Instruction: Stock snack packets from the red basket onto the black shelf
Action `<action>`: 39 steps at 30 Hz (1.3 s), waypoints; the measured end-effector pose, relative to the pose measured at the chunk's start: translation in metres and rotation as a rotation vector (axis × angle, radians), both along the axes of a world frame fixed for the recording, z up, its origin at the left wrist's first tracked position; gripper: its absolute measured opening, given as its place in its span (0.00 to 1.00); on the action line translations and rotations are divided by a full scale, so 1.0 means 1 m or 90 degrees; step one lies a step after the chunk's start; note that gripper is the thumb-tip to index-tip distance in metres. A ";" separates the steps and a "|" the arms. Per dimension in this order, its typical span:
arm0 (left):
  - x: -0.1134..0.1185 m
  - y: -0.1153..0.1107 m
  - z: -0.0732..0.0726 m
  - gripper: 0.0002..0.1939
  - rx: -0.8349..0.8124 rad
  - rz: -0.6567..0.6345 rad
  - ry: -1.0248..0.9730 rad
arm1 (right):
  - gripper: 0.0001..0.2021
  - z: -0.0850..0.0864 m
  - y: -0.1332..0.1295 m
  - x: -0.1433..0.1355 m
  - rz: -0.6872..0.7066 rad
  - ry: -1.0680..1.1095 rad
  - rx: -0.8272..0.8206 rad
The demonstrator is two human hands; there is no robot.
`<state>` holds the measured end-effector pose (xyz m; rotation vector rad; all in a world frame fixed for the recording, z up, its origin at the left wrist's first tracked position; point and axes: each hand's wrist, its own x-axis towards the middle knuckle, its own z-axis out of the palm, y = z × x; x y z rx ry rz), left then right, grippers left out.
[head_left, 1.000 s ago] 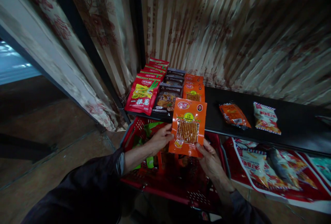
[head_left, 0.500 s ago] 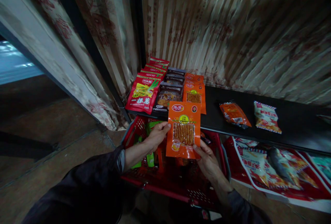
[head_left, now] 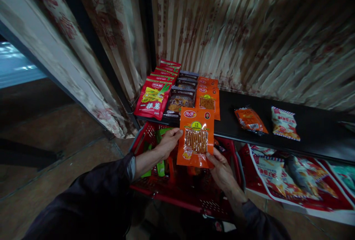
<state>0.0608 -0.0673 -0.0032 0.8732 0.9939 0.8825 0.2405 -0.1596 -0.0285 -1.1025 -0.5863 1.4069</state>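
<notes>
Both hands hold one orange snack packet (head_left: pixel 195 140) with a clear window showing brown sticks. My left hand (head_left: pixel 169 144) pinches its left edge, and my right hand (head_left: pixel 222 164) grips the lower right corner. Below the packet is a red plastic basket (head_left: pixel 180 201) with green and orange packets inside, partly hidden by my hands. Just behind, on the black shelf (head_left: pixel 227 107), similar orange packets (head_left: pixel 208 97) overlap in a row. Beside them lie dark packets (head_left: pixel 179 101) and red packets with green tops (head_left: pixel 154 97).
Farther right on the shelf lie an orange packet (head_left: pixel 251 120) and a white-and-red packet (head_left: pixel 285 123). Under the shelf, a red box (head_left: pixel 249 173) holds several snack bags. Pleated curtains (head_left: pixel 222 29) hang behind, with a dark post (head_left: pixel 146 22) at the corner.
The held packet stays in both hands, its face tilted slightly differently so its window catches more light. The view has shifted very slightly; nothing else has visibly moved.
</notes>
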 end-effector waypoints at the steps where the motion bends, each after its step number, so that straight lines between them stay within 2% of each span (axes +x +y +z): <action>1: 0.000 0.000 0.001 0.20 0.001 0.002 0.001 | 0.17 0.000 0.000 0.000 -0.001 0.002 0.001; 5: 0.000 -0.002 0.006 0.18 0.008 -0.001 -0.004 | 0.17 0.001 -0.002 -0.001 -0.007 -0.003 0.011; 13: -0.004 -0.007 0.011 0.14 -0.011 -0.077 -0.026 | 0.17 -0.003 -0.001 0.003 -0.034 -0.001 0.012; 21: -0.004 -0.010 -0.001 0.07 0.017 -0.093 0.061 | 0.16 -0.007 0.002 0.008 -0.061 0.001 0.008; 27: -0.002 -0.014 -0.005 0.09 0.022 -0.104 0.049 | 0.16 -0.011 0.002 0.010 -0.049 -0.003 0.022; 31: -0.001 -0.015 -0.011 0.07 0.015 -0.113 0.059 | 0.17 -0.016 0.001 0.012 -0.072 0.002 0.000; 36: 0.001 -0.013 -0.013 0.04 0.041 -0.087 0.065 | 0.17 -0.011 0.000 0.015 -0.005 -0.012 0.037; 39: 0.005 -0.011 -0.011 0.04 0.051 -0.100 0.067 | 0.17 -0.013 -0.002 0.017 -0.023 -0.008 0.030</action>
